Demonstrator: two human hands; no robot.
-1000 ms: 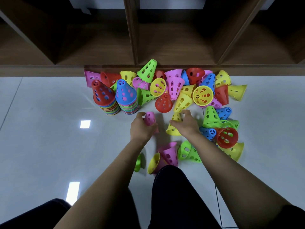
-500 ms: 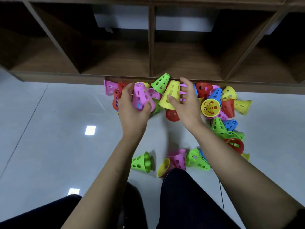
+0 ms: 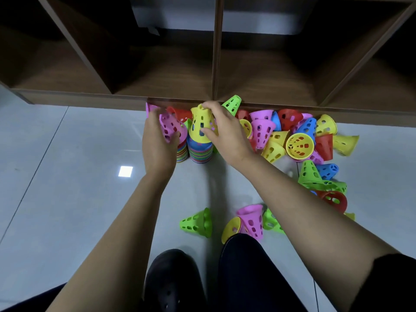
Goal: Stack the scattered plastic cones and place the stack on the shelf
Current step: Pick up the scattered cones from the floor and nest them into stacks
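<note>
Cones in both hands. The yellow cone (image 3: 201, 128) is in my right hand (image 3: 226, 134), upper centre of the frame, with the thumb on its near wall and the fingers curled over its narrow top, clamped on it. It is upright, wide end down, on top of the right stack (image 3: 200, 154), and its rim overlaps the blue cone there. Cannot tell if it is fully seated.

The pink cone (image 3: 171, 129) is in my left hand (image 3: 157, 143), just left of the yellow one, with the fingers wrapped round its far side and the thumb on the near side. It is tilted, narrow end up and to the left, above the left stack (image 3: 182, 152). Cannot tell if they touch.

Both stacks stand side by side on the floor (image 3: 67, 176), just in front of the shelf (image 3: 67, 97), which runs across the top of the frame.

The loose cones (image 3: 299, 145) are heaped at centre right, against the shelf base and running down the right side, mixed colours, most on their sides. A green cone (image 3: 198, 222) lies on its side at lower centre, apart from the heap, with a pink and a yellow one just to its right. My shoe (image 3: 171, 282) is at bottom centre.
</note>
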